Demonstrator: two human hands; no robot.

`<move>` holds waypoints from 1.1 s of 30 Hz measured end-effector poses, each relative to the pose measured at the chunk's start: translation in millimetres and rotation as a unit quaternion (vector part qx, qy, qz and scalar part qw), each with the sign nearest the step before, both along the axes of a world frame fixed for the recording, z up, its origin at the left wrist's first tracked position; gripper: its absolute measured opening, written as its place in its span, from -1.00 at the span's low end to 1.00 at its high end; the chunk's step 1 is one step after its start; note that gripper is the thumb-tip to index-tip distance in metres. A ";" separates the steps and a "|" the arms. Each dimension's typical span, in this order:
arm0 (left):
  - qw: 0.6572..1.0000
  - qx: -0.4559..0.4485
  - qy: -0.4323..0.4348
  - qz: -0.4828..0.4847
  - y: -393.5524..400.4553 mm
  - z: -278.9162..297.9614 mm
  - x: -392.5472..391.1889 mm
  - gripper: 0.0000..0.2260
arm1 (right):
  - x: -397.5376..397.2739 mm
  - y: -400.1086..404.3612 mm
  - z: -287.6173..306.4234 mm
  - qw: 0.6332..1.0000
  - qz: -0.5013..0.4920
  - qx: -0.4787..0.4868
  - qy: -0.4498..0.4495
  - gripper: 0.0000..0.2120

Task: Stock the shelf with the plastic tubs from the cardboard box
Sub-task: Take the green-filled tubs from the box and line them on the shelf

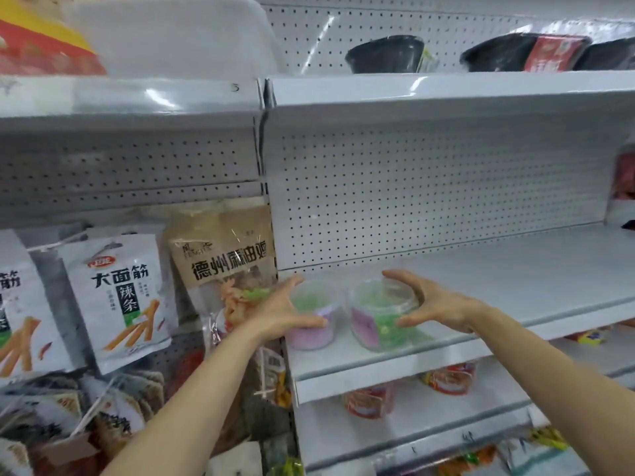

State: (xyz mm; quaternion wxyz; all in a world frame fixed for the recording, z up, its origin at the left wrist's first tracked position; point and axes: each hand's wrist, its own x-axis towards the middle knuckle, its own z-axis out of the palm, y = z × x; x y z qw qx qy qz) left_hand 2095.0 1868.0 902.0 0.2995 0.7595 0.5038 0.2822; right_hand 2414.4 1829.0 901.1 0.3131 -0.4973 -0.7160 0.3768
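Note:
Two clear plastic tubs with green and pink contents stand side by side at the left end of the white shelf point(515, 280). My left hand point(280, 310) grips the left tub point(311, 314), thumb across its front and fingers round its left side. My right hand point(431, 302) curls round the right tub point(376, 314), fingers over its top rim and thumb low on its front. Both tubs rest on the shelf board. The cardboard box is out of view.
Snack bags point(127, 297) hang on pegs in the bay to the left, the nearest one point(226, 255) beside my left hand. Black bowls point(386, 53) stand on the shelf above. Red cups point(371, 400) sit on the shelf below. The shelf runs on to the right of the tubs.

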 end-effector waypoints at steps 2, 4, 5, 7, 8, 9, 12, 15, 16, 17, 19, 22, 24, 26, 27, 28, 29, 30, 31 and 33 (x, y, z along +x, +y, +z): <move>1.000 -0.005 -0.006 0.005 6.7 1.8 5.7 0.05 | 16.5 13.1 2.3 1.000 0.023 -0.014 -0.015 -0.12; 1.000 0.000 -0.006 0.021 10.6 0.1 9.7 0.14 | 31.6 16.6 3.9 1.000 0.003 0.011 0.001 -0.08; 0.999 0.009 -0.002 0.039 11.1 -5.0 10.2 0.22 | 35.2 12.7 3.2 0.999 -0.023 0.022 0.037 -0.05; 0.996 0.034 -0.031 0.079 7.2 -20.1 12.3 0.34 | 28.3 -3.0 -1.7 0.991 -0.068 0.035 0.110 0.08; 0.993 0.044 -0.051 0.098 3.7 -28.2 14.7 0.37 | 16.7 -11.9 -5.5 0.990 -0.076 0.037 0.112 0.18; 0.990 0.056 -0.060 0.116 0.7 -34.5 18.1 0.38 | 2.0 -17.3 -10.2 0.992 -0.083 0.041 0.084 0.28; 0.980 0.094 -0.066 0.165 1.2 -39.2 28.1 0.33 | -38.7 -9.6 -23.6 0.984 -0.140 0.106 -0.022 0.37; 0.976 0.099 -0.061 0.186 10.1 -36.1 29.9 0.31 | -44.0 15.4 -16.6 0.974 -0.176 0.140 -0.021 0.17; 0.976 0.094 -0.063 0.187 13.1 -34.1 29.9 0.31 | -38.3 24.9 -13.3 0.976 -0.168 0.135 -0.017 0.12; 0.976 0.088 -0.066 0.188 17.8 -33.2 30.2 0.30 | -30.7 35.1 -10.8 0.980 -0.153 0.125 -0.009 0.08; 0.976 0.088 -0.083 0.184 28.0 -31.0 32.5 0.31 | -15.1 56.1 -9.3 0.988 -0.122 0.092 0.025 0.04; 0.969 0.057 -0.136 0.201 43.6 -34.0 36.7 0.24 | -7.0 81.1 -14.7 0.989 -0.120 0.047 0.071 0.03; 0.959 0.019 -0.164 0.231 52.5 -42.5 37.6 0.09 | -15.0 89.9 -21.3 0.985 -0.145 0.022 0.096 0.19; 0.953 -0.004 -0.172 0.250 62.7 -49.4 38.6 -0.01 | -28.5 94.5 -27.0 0.979 -0.169 0.020 0.115 0.22; 0.951 -0.012 -0.171 0.257 69.6 -51.9 38.9 -0.07 | -34.3 97.8 -29.5 0.976 -0.179 0.025 0.124 0.16; 0.949 -0.015 -0.174 0.263 79.8 -54.4 38.0 -0.11 | -38.8 101.4 -30.6 0.972 -0.191 0.033 0.129 0.10; 0.946 -0.015 -0.171 0.274 87.7 -53.8 38.8 -0.09 | -41.0 107.4 -32.5 0.969 -0.205 0.036 0.134 0.05; 0.943 -0.013 -0.167 0.288 93.6 -50.6 40.6 -0.04 | -42.3 113.4 -33.3 0.966 -0.213 0.040 0.137 -0.01; 0.941 -0.010 -0.163 0.296 103.7 -50.6 40.6 -0.01 | -42.2 121.7 -35.5 0.965 -0.220 0.043 0.138 -0.06; 0.940 -0.013 -0.151 0.307 119.3 -49.7 41.5 -0.06 | -41.2 137.2 -39.6 0.962 -0.229 0.055 0.140 -0.13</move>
